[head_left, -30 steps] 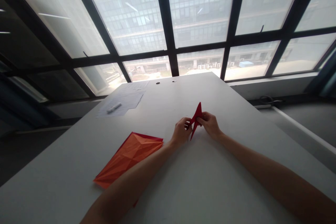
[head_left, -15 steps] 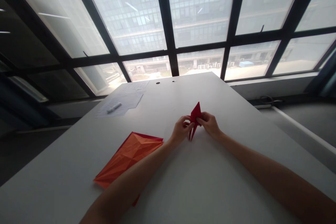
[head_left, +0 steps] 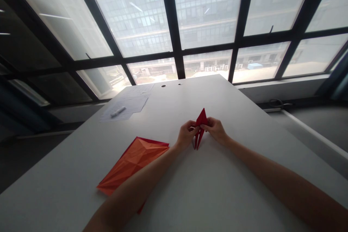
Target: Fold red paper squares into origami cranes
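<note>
A folded red origami paper (head_left: pixel 202 118) is held between both hands just over the white table (head_left: pixel 179 185). Its wide point faces away from me, and two narrow legs point back towards me. My left hand (head_left: pixel 187 133) pinches its left side near the middle. On the other side, my right hand (head_left: pixel 216 129) grips the right edge, thumb across the front. Left of my left forearm lies a creased orange sheet (head_left: pixel 133 159) with red paper showing under its edge; the forearm covers part of it.
Printed papers (head_left: pixel 136 103) lie at the table's far left, with a white marker-like stick (head_left: pixel 117 111) on top. Two small round holes, one of them a dark hole (head_left: pixel 163 86), sit near the far edge. Large windows with dark frames (head_left: pixel 178 54) stand beyond.
The folded red paper has shifted slightly towards me and to the left, and its legs show a little more. Both hands keep their hold; the orange sheet has not moved.
</note>
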`<move>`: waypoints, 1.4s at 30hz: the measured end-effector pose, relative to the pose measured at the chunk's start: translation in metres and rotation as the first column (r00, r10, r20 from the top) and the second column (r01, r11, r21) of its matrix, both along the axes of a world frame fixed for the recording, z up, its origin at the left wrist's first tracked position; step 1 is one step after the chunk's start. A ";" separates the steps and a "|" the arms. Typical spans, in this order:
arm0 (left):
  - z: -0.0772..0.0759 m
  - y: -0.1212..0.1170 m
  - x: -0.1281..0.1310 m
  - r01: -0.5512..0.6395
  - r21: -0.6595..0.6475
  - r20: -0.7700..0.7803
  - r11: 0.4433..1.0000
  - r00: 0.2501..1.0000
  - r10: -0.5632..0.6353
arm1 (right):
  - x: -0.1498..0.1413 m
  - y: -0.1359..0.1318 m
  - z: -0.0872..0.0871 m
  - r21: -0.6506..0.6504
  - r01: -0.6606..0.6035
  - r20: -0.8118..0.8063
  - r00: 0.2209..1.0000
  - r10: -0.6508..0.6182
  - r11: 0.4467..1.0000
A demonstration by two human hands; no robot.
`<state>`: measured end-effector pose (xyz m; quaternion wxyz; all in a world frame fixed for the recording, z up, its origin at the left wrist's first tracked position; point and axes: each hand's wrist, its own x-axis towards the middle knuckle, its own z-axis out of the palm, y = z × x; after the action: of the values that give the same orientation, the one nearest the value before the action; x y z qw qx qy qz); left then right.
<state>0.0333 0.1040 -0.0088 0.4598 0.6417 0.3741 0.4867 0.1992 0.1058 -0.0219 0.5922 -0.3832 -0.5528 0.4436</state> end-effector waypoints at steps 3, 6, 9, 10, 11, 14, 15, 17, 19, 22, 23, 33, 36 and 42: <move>-0.001 0.000 0.000 -0.030 0.076 -0.076 0.997 0.996 0.036 | 0.000 -0.001 0.001 -0.001 0.027 -0.001 1.000 -0.027 1.000; -0.002 -0.001 0.001 -0.054 0.144 -0.118 0.988 0.990 0.071 | 0.001 -0.001 0.003 -0.017 0.051 -0.010 0.999 -0.051 0.999; -0.005 -0.002 0.001 -0.022 0.097 -0.100 0.995 0.994 0.032 | 0.002 0.000 0.005 -0.053 0.079 -0.048 0.996 -0.081 0.995; -0.006 -0.002 0.001 -0.006 0.075 -0.093 0.997 0.996 0.013 | 0.002 0.000 0.005 -0.066 0.092 -0.066 0.993 -0.096 0.994; -0.007 -0.001 0.001 0.006 0.056 -0.091 0.998 0.996 -0.001 | 0.003 0.001 0.005 -0.078 0.104 -0.083 0.990 -0.111 0.991; -0.009 0.001 0.000 0.015 0.017 -0.111 1.000 0.994 -0.013 | 0.004 0.003 0.004 -0.106 0.113 -0.122 0.985 -0.126 0.988; -0.009 0.002 -0.001 0.017 0.007 -0.120 1.000 0.993 -0.016 | 0.004 0.003 0.003 -0.110 0.109 -0.128 0.984 -0.123 0.988; -0.010 0.004 -0.002 0.021 -0.005 -0.129 1.000 0.991 -0.021 | 0.003 0.004 0.003 -0.112 0.101 -0.131 0.985 -0.116 0.989; -0.011 0.005 -0.003 0.030 0.000 -0.122 1.000 0.992 -0.030 | 0.003 0.003 0.003 -0.110 0.097 -0.133 0.985 -0.111 0.989; -0.012 0.005 -0.004 0.047 0.050 -0.117 0.998 0.992 -0.041 | 0.003 0.003 0.004 -0.112 0.087 -0.132 0.986 -0.101 0.990; -0.012 0.005 -0.004 0.049 0.070 -0.121 0.996 0.992 -0.040 | 0.003 0.002 0.004 -0.114 0.080 -0.130 0.987 -0.095 0.990; -0.015 0.003 -0.002 0.079 0.191 -0.313 0.978 0.950 -0.016 | 0.004 0.005 -0.001 -0.139 0.057 -0.131 0.988 -0.076 0.989; -0.011 0.000 -0.001 0.055 0.160 -0.343 0.986 0.939 0.003 | 0.004 0.005 -0.001 -0.147 0.068 -0.129 0.988 -0.087 0.987; -0.003 -0.006 -0.001 0.011 0.154 -0.352 0.988 0.935 0.045 | 0.004 0.007 -0.002 -0.167 0.070 -0.129 0.987 -0.093 0.983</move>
<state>0.0323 0.0984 -0.0121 0.3299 0.7491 0.4177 0.3944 0.2036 0.1127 -0.0242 0.6131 -0.4213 -0.4569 0.4876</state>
